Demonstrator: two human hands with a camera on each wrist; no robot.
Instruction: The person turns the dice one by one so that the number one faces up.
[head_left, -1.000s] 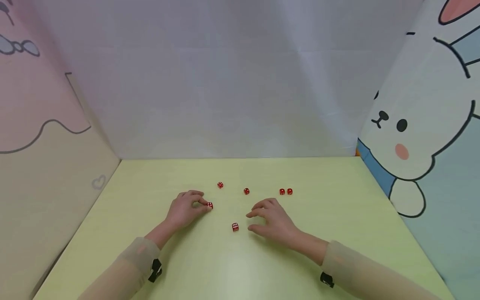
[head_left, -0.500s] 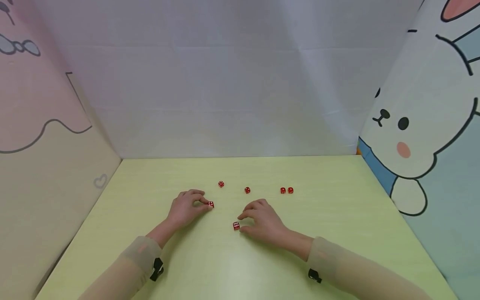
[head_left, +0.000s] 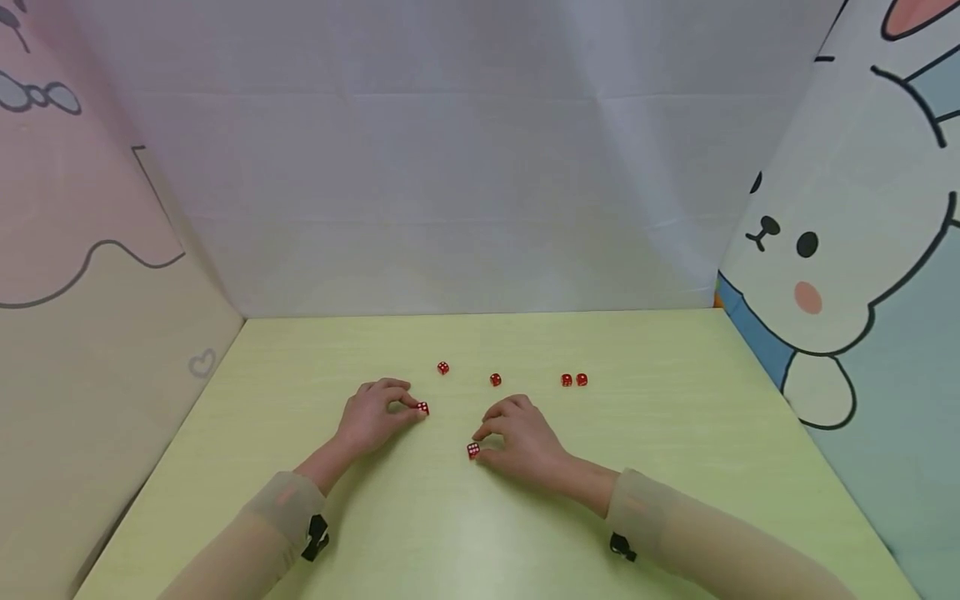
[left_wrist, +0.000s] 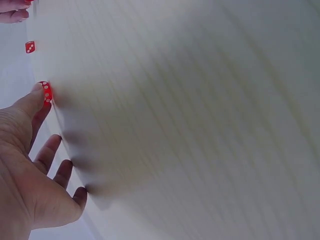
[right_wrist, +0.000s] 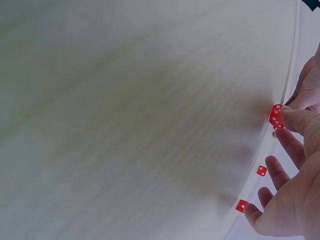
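Observation:
On the left, my left hand [head_left: 375, 418] pinches a red die [head_left: 422, 407] with white pips between thumb and index finger. The left wrist view shows that die [left_wrist: 47, 93] at the thumb tip, the other fingertips touching the tabletop. Nearer the front, my right hand [head_left: 522, 442] has thumb and index finger on a second red die [head_left: 473, 450], six pips facing up. Seen from the right wrist, this die [right_wrist: 276, 116] sits between thumb and index fingertip, the remaining fingers spread loosely behind.
Farther back on the pale yellow table [head_left: 645, 350] lie a lone die [head_left: 443, 367], another die [head_left: 496, 379], and a side-by-side pair of dice [head_left: 573, 380] on the right. A white back curtain [head_left: 480, 208] and printed side panels [head_left: 847, 275] enclose the table.
My right hand has moved left to the front die and closed thumb and index finger on it. The left hand keeps its pinch and stays in place.

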